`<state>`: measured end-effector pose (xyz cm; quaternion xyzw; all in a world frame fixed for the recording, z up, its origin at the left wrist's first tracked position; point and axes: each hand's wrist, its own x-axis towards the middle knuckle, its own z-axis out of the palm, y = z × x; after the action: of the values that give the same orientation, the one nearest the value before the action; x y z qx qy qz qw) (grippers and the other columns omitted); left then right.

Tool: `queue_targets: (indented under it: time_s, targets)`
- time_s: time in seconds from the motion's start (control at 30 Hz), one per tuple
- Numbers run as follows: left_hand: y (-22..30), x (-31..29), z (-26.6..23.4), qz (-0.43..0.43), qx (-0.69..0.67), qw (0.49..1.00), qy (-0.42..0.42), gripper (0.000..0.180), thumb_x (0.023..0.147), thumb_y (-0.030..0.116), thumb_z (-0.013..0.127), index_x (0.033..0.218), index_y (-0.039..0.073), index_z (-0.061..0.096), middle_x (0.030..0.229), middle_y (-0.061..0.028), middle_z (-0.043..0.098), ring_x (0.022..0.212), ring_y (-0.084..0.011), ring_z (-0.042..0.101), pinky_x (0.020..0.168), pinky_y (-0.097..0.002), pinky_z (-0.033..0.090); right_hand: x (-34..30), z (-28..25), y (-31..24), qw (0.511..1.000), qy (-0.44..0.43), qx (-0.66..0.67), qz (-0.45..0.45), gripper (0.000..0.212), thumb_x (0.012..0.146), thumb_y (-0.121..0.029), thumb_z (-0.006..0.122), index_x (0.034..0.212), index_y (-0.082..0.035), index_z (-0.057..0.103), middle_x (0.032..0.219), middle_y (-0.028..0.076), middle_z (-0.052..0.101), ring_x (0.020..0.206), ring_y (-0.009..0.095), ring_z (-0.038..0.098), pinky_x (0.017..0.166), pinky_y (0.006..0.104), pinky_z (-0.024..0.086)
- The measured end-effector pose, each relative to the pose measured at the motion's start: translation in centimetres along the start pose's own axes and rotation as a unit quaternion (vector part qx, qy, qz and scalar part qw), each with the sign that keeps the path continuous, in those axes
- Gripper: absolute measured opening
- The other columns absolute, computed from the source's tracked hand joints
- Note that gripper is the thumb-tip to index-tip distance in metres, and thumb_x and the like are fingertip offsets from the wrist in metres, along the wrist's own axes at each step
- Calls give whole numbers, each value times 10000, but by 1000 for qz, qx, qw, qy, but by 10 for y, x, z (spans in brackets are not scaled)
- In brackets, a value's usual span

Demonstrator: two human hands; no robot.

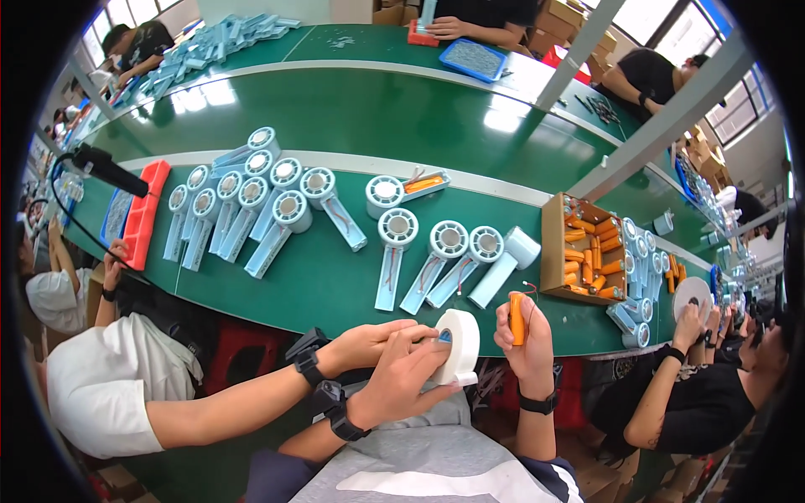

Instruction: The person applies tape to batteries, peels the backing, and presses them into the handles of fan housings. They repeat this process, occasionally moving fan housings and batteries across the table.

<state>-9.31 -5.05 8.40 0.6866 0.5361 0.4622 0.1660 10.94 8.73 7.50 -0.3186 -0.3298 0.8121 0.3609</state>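
Note:
My left hand (396, 375) is closed on a thick white roll of tape (463, 345) at the near edge of the green table. A co-worker's hand (369, 342) in a white sleeve reaches in from the left beside mine, its fingers close to the roll; whether it grips the roll is hidden. In my right hand (533, 342) an orange cylindrical battery (517, 317) stands upright, thin red and dark wires rising from its top. Just beyond lie several light-blue handheld fan housings (447, 240) with handle channels exposed, some showing wires.
A cardboard box (551, 251) of orange batteries sits right of the fans, with more fan housings (641, 251) beyond it. Another group of fans (251, 191) and a red tray (148, 214) lie left. A metal post (662, 117) rises at right. Co-workers sit on both sides.

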Motion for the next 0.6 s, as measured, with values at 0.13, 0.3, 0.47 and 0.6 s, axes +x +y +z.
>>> queue_targets:
  time_s: [0.13, 0.3, 0.47, 0.6]
  targets:
    - [-3, 3, -13, 0, 71, 997, 1, 444, 673, 171, 869, 1074, 76, 705, 1106, -39, 683, 1087, -282, 537, 906, -385, 415, 2, 13, 9, 1000, 22, -4, 11, 297, 1069, -277, 488, 1196, -13, 543, 883, 86, 576, 684, 127, 502, 600, 261, 423]
    - [-22, 5, -23, 48, 171, 984, 2, 436, 657, 160, 846, 1072, 125, 716, 1079, 30, 685, 1021, -220, 543, 854, -346, 393, 4, 44, -10, 964, -10, -258, -68, 174, 1043, -169, 532, 1089, -3, 559, 863, 89, 626, 674, 110, 557, 636, 241, 441]
    - [-27, 13, -39, 109, 263, 958, -25, 360, 724, 150, 766, 1078, 195, 716, 1067, 98, 650, 942, -147, 520, 831, -306, 384, 10, 75, -47, 867, -97, -480, -91, 129, 995, -116, 586, 1020, 6, 553, 701, 50, 651, 628, 93, 588, 614, 239, 442]
    - [-26, 24, -53, 154, 316, 932, -89, 308, 787, 165, 711, 1090, 218, 709, 1009, 105, 610, 924, -130, 502, 789, -287, 391, 22, 82, -67, 785, -154, -588, -121, 140, 970, -113, 612, 1007, 8, 554, 623, 39, 644, 570, 76, 572, 557, 245, 422]
